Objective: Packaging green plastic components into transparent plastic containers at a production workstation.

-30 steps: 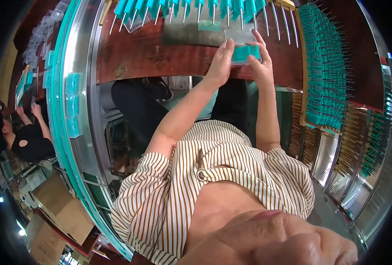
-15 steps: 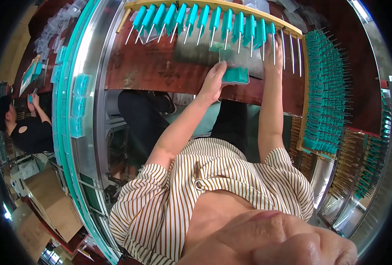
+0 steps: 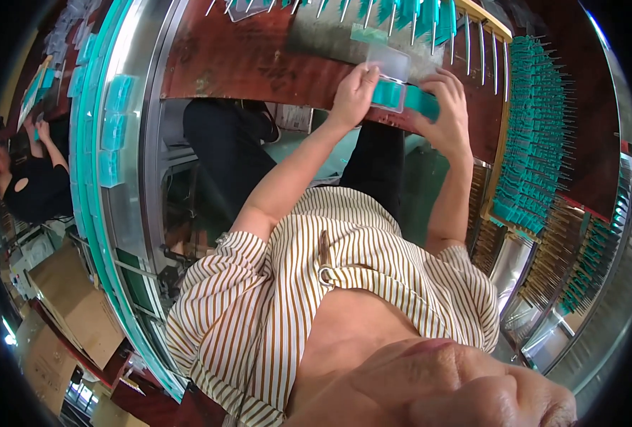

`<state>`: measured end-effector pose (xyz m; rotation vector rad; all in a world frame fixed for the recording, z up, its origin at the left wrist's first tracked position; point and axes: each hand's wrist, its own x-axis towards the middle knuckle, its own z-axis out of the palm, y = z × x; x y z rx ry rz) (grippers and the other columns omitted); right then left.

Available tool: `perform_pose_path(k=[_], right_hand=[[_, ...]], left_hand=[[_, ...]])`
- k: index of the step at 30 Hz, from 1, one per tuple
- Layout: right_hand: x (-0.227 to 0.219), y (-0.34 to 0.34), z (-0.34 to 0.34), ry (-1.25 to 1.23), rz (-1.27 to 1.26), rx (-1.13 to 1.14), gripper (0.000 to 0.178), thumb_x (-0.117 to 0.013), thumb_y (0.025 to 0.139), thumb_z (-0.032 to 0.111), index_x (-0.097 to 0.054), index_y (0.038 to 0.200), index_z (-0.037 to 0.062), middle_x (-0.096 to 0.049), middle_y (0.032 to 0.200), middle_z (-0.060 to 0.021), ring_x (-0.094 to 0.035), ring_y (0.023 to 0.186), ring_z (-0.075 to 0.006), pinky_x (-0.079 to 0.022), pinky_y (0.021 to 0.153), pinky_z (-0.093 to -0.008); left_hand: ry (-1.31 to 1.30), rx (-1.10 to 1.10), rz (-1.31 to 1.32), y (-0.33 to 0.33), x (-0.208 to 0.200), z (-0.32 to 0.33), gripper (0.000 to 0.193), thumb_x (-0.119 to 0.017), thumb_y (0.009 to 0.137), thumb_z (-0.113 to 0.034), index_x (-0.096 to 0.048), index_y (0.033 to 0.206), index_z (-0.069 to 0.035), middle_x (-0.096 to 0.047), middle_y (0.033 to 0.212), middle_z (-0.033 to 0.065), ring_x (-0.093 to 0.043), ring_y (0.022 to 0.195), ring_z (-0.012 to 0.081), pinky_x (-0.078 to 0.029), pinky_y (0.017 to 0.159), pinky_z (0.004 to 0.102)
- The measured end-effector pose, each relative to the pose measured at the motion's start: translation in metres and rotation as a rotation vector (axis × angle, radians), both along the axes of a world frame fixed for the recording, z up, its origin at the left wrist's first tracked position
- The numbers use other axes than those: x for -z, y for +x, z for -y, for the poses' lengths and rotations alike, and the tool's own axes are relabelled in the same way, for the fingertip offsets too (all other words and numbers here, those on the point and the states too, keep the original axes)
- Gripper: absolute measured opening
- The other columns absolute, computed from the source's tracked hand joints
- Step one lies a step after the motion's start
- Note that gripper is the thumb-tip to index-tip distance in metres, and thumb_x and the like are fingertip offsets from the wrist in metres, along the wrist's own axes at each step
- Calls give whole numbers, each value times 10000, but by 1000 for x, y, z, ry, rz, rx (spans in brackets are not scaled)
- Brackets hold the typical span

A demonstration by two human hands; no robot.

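My left hand (image 3: 353, 98) grips a small clear plastic box (image 3: 403, 99) by its left side, over the near edge of the table. Its transparent lid (image 3: 390, 64) stands raised, and a teal block (image 3: 387, 93) lies inside. Just right of the box, my right hand (image 3: 450, 114) curls its fingers and thumb around another teal piece (image 3: 421, 104), whose left end comes up close to the box. Whether the two touch I cannot tell. Beyond my hands, a wooden rack (image 3: 488, 21) carries teal pieces (image 3: 424, 21) on metal pins; several pins at its right end are bare.
A second rack full of teal pieces (image 3: 533, 135) stands to the right. Under the work lies a grey metal plate (image 3: 330, 35) on the red-brown table (image 3: 230, 60). Left runs a metal-edged conveyor with filled clear boxes (image 3: 115, 128). Another person (image 3: 42, 185) works beyond it.
My right hand has come from the pins at the rack's right end down beside the box, now with a teal piece. The whole view has shifted, moving the rack upward in it.
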<state>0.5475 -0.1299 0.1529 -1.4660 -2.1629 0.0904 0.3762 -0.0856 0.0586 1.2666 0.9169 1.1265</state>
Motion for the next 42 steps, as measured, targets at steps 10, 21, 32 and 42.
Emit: perform_pose_path(k=[10,21,32,42], right_hand=[[43,-48,-21,-172,-237,-333,381,-588,776,249,-498,1078,34,-444,1175,-124,-372,1167,-308,-301,965,-382],[45,-71,-24,-531,-1023,-186,443,-646,757,194,-483,1135,31,-481,1136,-134,-463,1064,-317,-381,903,-365],[24,-76,-21,-311,-426,-301,339,-623,704,-25,-540,1031,0,-554,1003,-149,-558,910,-289,-450,757,-318],[15,-114,-24,-206,-367,-453,322,-644,671,18,-554,979,3,-588,917,-139,-579,845,-316,-471,681,-339]], left_hand=[[-202,-13,383,-17,-18,19,405,-381,948,-343,-546,1048,14,-571,971,49,-511,900,115,-402,812,256],[-316,-81,358,-58,-6,15,525,-327,931,-468,-519,1107,-12,-563,964,47,-514,899,134,-411,821,277],[111,-202,-64,-56,-40,44,665,-428,889,-492,-234,1343,-48,-378,1252,143,-411,1097,193,-383,882,317],[93,-253,-11,-101,-51,60,293,-639,797,-86,-545,1068,-26,-568,1004,41,-540,893,126,-440,785,248]])
